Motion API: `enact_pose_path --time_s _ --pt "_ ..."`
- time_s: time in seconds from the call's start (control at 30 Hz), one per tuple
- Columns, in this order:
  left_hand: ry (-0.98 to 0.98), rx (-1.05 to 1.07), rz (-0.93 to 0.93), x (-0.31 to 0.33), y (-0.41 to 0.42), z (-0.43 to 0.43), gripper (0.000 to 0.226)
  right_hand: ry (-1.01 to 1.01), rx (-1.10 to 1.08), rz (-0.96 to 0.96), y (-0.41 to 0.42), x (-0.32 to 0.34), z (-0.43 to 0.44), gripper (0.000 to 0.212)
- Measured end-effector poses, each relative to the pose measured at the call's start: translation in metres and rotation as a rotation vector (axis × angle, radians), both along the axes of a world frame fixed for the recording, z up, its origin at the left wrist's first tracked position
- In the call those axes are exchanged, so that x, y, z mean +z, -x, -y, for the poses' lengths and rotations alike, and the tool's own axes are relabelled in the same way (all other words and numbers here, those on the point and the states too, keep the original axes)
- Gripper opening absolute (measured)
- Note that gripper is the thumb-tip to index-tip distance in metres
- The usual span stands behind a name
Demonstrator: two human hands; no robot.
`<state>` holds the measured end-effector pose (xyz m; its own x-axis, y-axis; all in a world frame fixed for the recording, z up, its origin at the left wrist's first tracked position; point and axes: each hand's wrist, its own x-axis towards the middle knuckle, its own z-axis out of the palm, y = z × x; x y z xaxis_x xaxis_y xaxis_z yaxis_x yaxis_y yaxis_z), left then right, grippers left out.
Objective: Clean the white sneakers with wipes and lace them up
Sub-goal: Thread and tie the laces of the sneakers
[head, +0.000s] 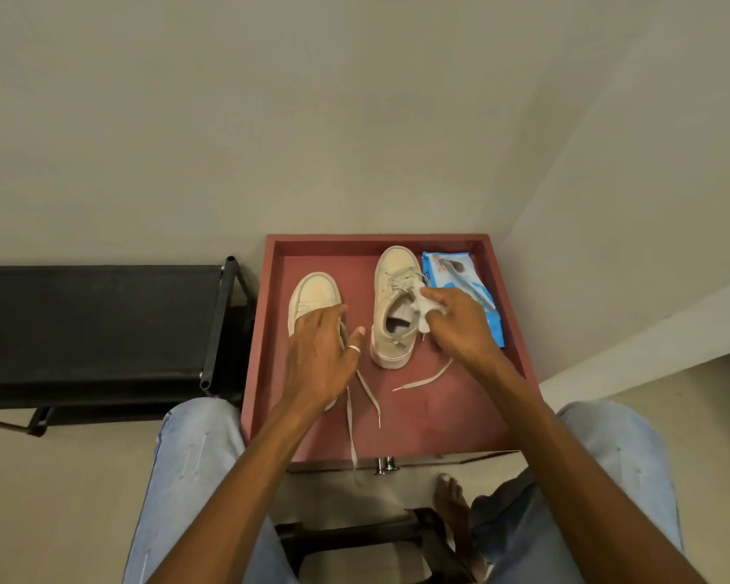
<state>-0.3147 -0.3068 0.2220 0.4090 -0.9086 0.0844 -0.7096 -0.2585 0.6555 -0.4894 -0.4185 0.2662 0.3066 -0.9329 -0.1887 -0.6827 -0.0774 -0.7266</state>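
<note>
Left hand (319,356): palm down over the rear half of the left sneaker (312,299), fingers spread loosely across it, thumb out to the side. A ring sits on one finger. Whether it actually grips the shoe or only rests on it, I cannot tell.
Right hand (460,322): fingers pinched shut on a crumpled white wipe (424,309), held against the collar edge of the right sneaker (393,305).
Hands relative to each other: apart, one on each shoe.
Left sneaker: off-white, toe pointing away from the person, heel hidden under the hand. Its laces (355,410) are undone and trail toward the person, one end hanging over the near edge of the tray.
Right sneaker: off-white, upright on its sole, toe away from the person, opening visible with a grey insole. Laced loosely near the toe; a loose lace end (424,379) lies on the tray floor below the right wrist.
Wipes pack (464,284): blue, flat on the tray, just beside the right sneaker on its right, partly covered by the right hand.
Tray (439,415): reddish, shallow, raised rim, holding both shoes and the pack; sits in front of the person, tucked into the wall corner.
Person: seated, light blue jeans (186,469), knees either side of the tray, one bare foot (452,499) on the floor.
Surroundings: black fabric shoe rack (98,322) to the left of the tray; dark stool frame (355,537) between the legs; pale wall (270,120) behind.
</note>
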Motion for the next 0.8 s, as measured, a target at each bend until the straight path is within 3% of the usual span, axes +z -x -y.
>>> enact_pose_path --time_s 0.27,0.8 --pt "-0.005 -0.115 0.088 0.000 0.032 0.024 0.042 0.168 0.042 -0.234 0.051 -0.025 0.071 0.054" --pt "-0.125 -0.225 0.236 -0.017 0.051 0.052 0.039 0.350 0.274 -0.625 0.035 -0.070 0.125 0.036"
